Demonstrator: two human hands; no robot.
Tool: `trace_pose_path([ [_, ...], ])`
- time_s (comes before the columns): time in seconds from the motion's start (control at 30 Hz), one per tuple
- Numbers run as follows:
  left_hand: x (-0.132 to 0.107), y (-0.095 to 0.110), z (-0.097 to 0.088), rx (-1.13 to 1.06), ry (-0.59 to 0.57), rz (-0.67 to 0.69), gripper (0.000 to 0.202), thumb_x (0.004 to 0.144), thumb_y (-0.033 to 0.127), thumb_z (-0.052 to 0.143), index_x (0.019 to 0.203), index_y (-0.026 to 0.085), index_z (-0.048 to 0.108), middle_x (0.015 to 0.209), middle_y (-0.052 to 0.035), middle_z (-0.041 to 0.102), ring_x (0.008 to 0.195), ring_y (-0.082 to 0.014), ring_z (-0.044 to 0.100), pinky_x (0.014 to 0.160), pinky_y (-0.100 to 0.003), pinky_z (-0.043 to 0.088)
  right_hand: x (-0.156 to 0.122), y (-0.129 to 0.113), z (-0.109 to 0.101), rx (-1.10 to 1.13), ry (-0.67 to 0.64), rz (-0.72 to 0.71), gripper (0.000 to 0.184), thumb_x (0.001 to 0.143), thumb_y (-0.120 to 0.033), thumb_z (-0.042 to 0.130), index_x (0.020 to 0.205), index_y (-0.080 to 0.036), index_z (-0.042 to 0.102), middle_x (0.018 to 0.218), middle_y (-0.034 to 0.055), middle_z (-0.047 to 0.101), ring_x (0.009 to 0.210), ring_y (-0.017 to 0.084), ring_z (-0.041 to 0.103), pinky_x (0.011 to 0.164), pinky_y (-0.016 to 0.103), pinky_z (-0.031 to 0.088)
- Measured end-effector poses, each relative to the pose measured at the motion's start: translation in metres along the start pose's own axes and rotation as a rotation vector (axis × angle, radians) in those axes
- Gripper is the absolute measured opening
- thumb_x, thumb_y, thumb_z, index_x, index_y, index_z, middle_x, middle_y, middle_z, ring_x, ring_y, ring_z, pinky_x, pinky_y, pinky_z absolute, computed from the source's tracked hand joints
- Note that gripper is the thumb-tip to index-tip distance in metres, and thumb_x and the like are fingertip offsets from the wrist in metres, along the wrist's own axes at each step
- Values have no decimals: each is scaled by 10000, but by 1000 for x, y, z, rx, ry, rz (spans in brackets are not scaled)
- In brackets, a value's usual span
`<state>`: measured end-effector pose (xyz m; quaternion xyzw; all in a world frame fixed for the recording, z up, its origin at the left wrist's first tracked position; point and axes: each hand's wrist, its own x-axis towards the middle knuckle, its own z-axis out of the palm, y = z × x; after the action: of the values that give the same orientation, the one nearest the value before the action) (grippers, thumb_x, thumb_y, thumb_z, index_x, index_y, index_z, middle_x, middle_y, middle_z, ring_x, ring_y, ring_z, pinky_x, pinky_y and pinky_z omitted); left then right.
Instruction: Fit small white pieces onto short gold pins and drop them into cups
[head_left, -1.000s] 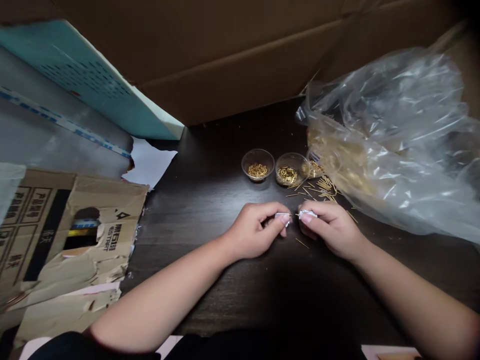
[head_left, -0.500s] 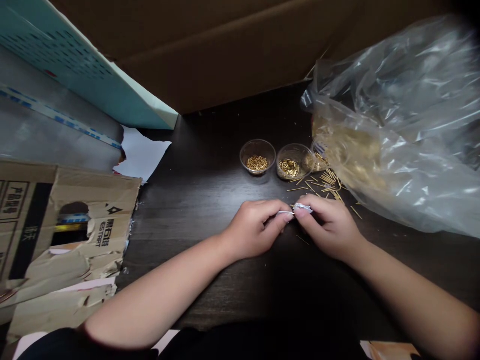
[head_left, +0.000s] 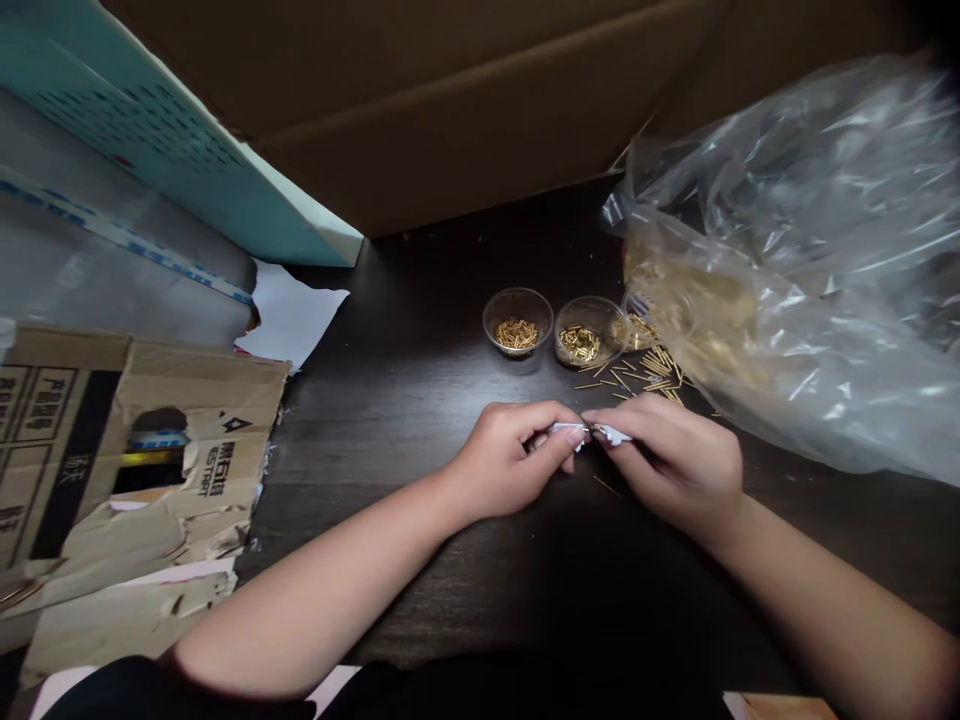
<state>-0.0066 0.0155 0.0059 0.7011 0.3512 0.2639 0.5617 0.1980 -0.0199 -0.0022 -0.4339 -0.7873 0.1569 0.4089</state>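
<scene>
My left hand (head_left: 517,455) is closed, thumb and forefinger pinching a small white strip (head_left: 566,428) that looks like paper or cloth. Facing it, fingertips almost touching, my right hand (head_left: 679,455) pinches another small white piece (head_left: 613,435). Something small and dark shows between the two sets of fingertips; its kind is too small to make out. One thin brass-coloured pin (head_left: 606,485) lies on the dark table just below the hands. Beyond them stand a clear cup of short brass pieces (head_left: 517,330) and a second such cup (head_left: 583,340).
Loose brass pins (head_left: 660,370) lie beside a third clear cup (head_left: 639,320). A large clear plastic bag (head_left: 810,270) covers the right side. Torn cardboard (head_left: 187,450) and a white paper scrap (head_left: 296,310) are at left. A cardboard wall (head_left: 465,130) closes off the back.
The right hand has turned slightly and its fingers have straightened; its white piece now points down to the right. More of the white strip shows in the left hand. The view shifted slightly.
</scene>
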Motion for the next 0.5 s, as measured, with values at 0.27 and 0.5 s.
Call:
trace_pose_path([
  [0.27,2,-1,0,-206,-49,-59,164,964,297,609,951,140,655,852,-51,785,784,-113,712,729,-191,515,-4,3,-7,-67,-25,-126,263,878,-59,683,1123,-155,693,957,88,765,823,161,723,741,262,570],
  [0.5,1,-1,1,-269,-37,-87,156,950,290,634,911,150,577,843,-67,793,811,-136,750,741,-209,550,0,0,-5,-1,-23,-46,165,892,-56,655,1015,-159,695,870,59,742,738,125,683,682,238,543],
])
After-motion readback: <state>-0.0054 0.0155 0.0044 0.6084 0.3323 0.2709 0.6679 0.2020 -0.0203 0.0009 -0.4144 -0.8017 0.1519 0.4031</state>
